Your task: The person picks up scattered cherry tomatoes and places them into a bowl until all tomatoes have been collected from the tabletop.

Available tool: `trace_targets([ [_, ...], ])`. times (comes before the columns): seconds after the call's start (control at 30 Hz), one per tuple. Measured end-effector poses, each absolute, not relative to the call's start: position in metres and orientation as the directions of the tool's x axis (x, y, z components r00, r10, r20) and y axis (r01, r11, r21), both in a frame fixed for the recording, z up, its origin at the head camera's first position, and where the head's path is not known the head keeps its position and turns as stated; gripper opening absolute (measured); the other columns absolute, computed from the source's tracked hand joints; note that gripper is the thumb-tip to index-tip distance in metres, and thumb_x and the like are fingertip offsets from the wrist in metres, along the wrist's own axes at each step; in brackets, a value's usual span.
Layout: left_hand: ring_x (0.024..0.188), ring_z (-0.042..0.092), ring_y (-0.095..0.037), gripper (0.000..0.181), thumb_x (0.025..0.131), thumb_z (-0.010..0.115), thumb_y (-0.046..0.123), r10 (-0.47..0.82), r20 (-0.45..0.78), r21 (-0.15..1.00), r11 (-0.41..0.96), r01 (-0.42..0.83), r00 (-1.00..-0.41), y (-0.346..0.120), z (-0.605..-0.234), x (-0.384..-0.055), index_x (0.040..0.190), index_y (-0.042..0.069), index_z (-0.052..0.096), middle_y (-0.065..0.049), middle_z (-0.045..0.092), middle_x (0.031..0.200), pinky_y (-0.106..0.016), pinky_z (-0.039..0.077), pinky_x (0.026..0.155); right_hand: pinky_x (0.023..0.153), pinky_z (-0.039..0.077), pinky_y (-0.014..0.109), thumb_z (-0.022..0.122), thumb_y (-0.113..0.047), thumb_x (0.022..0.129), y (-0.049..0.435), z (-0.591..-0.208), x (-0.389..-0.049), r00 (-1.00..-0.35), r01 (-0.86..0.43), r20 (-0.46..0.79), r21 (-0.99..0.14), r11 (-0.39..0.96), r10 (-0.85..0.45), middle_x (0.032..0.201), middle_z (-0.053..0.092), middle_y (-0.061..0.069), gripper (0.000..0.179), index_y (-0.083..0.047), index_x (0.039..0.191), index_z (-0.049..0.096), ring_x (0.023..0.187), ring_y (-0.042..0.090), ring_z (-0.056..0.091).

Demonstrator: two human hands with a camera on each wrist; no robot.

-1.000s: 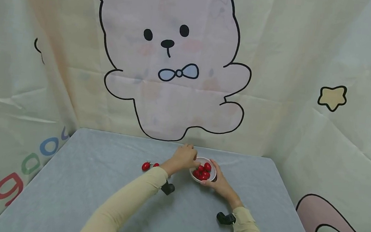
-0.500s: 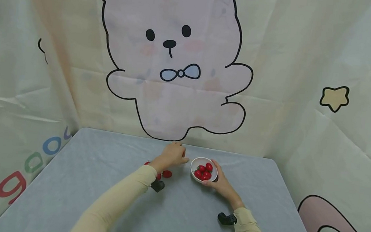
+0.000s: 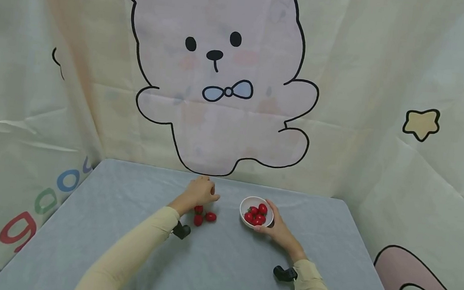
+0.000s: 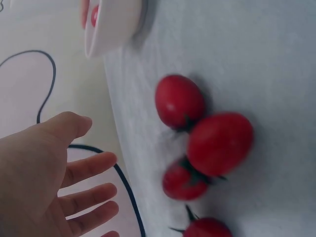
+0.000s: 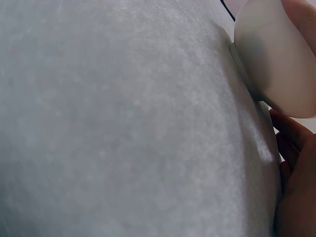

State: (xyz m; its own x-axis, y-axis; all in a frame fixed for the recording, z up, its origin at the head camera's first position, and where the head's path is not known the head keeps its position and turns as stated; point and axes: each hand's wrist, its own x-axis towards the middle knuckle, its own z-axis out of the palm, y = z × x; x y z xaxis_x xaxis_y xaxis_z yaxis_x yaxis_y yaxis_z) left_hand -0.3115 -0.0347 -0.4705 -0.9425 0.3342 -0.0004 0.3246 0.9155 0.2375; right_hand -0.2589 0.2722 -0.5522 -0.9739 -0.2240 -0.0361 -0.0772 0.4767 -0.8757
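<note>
A small white bowl [image 3: 245,204] stands right of centre, with several red cherry tomatoes [image 3: 256,215] in it. My right hand [image 3: 280,232] holds the bowl's right side between thumb and fingers; the right wrist view shows the bowl's outer wall [image 5: 269,54] beside the fingers. Left of the bowl, loose cherry tomatoes [image 3: 210,217] lie on the cloth. Over them hovers my left hand [image 3: 200,192], holding nothing. In the left wrist view its fingers are spread and apart from the tomatoes [image 4: 220,144], some with green stems. The left arm may hide part of the group in the head view.
A grey-blue cloth [image 3: 229,273] covers the table. Behind and beside it hang pale printed sheets [image 3: 347,150] with a cartoon bear and a star. Each wrist wears a small black camera, such as the right one [image 3: 284,273].
My left hand has drawn away from the bowl to the left, over the loose tomatoes, uncovering more of them and the bowl's left side. My right hand stays at the bowl.
</note>
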Motion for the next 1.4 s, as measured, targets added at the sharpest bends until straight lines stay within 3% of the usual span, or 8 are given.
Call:
trace_targets([
  [0.2,0.092,0.051,-0.025,0.032,0.086,0.063,0.044,0.319,-0.009,0.252,0.918,0.306,-0.948,-0.052,-0.478,-0.31,0.087,0.013,0.069,-0.006,0.058,0.098,-0.044,0.047,0.078,0.113,0.013,0.063,0.081,-0.031,0.072,0.271,-0.553,-0.258,-0.975,-0.061,-0.052,-0.876,0.479,-0.218,0.157,0.018,0.008,0.103,-0.031,0.149,0.012,0.147,0.033,0.014],
  [0.47,0.096,0.053,-0.027,0.031,0.086,0.063,0.045,0.279,0.005,0.244,0.931,0.271,-0.96,-0.075,-0.484,-0.31,0.087,0.014,0.069,-0.006,0.058,0.099,-0.046,0.048,0.079,0.113,0.012,0.064,0.08,-0.025,0.073,0.264,-0.527,-0.248,-0.968,-0.069,-0.051,-0.889,0.452,-0.247,0.157,0.016,0.015,0.105,-0.018,0.151,0.011,0.146,0.038,0.013],
  [0.67,0.095,0.054,-0.028,0.031,0.085,0.064,0.042,0.252,-0.004,0.252,0.937,0.243,-0.968,-0.089,-0.483,-0.304,0.087,0.012,0.069,-0.008,0.059,0.101,-0.047,0.048,0.082,0.114,0.012,0.061,0.08,-0.027,0.073,0.263,-0.522,-0.245,-0.967,-0.064,-0.059,-0.885,0.46,-0.247,0.157,0.017,0.014,0.105,-0.019,0.151,0.011,0.147,0.035,0.014],
  [1.1,0.089,0.053,-0.027,0.029,0.083,0.066,0.042,0.253,-0.016,0.255,0.936,0.241,-0.967,-0.108,-0.493,-0.295,0.083,0.013,0.068,-0.01,0.06,0.099,-0.044,0.047,0.075,0.115,0.011,0.061,0.08,-0.027,0.073,0.263,-0.521,-0.245,-0.967,-0.044,-0.079,-0.885,0.463,-0.244,0.158,0.015,0.014,0.106,-0.019,0.152,0.01,0.147,0.036,0.011],
  [1.4,0.094,0.054,-0.027,0.03,0.081,0.068,0.044,0.247,-0.021,0.262,0.936,0.233,-0.969,-0.115,-0.506,-0.293,0.083,0.015,0.068,-0.011,0.061,0.106,-0.046,0.047,0.078,0.114,0.011,0.062,0.082,-0.023,0.071,0.264,-0.529,-0.251,-0.969,-0.043,-0.067,-0.903,0.427,-0.238,0.157,0.017,0.014,0.106,-0.021,0.151,0.012,0.147,0.036,0.013],
])
